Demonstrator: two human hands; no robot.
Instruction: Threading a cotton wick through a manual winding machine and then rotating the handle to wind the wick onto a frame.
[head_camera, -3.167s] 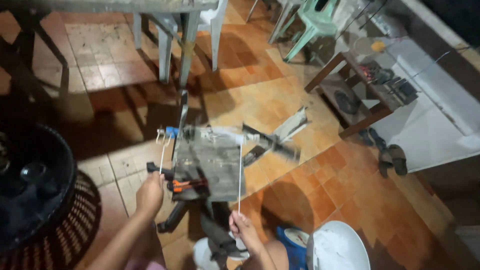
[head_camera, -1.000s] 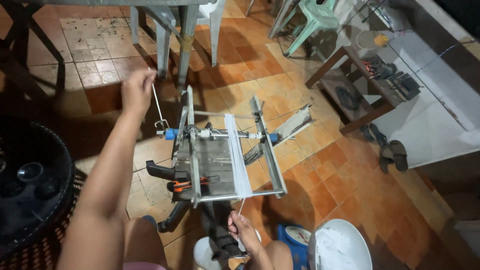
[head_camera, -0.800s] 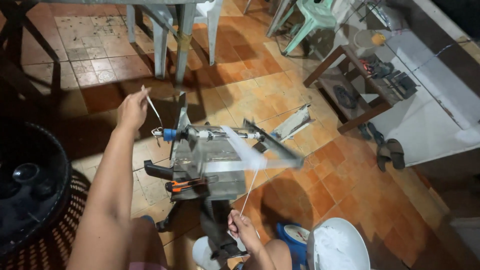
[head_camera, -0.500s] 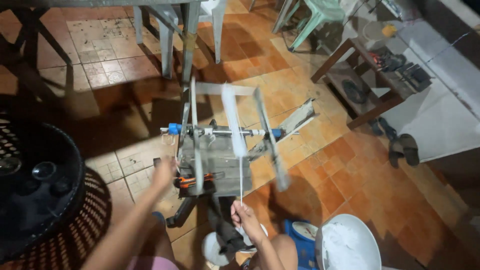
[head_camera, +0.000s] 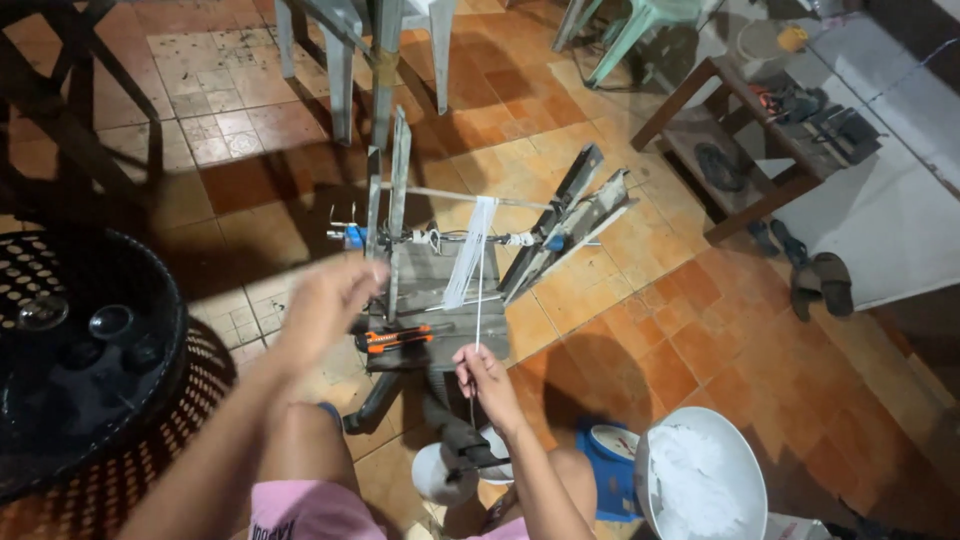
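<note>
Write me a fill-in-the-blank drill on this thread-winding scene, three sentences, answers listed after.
1. The right hand pinches a thin strand of ____ thread that runs up to the wooden winding frame.
2. The blurred left hand is at the frame's ____ side.
3. On the frame's grey base lies a utility knife with an ____ and black handle.

Missing words: white; left; orange

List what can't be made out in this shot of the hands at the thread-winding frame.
- Left hand, head view: motion blur hides the fingers and whatever they grip.
- Crank end of the winding frame: the left hand is blurred across it.
- Spool below the right hand: partly covered by the forearm.
- White tub: cut by the bottom edge.
- Black basket: cut by the left edge.
</note>
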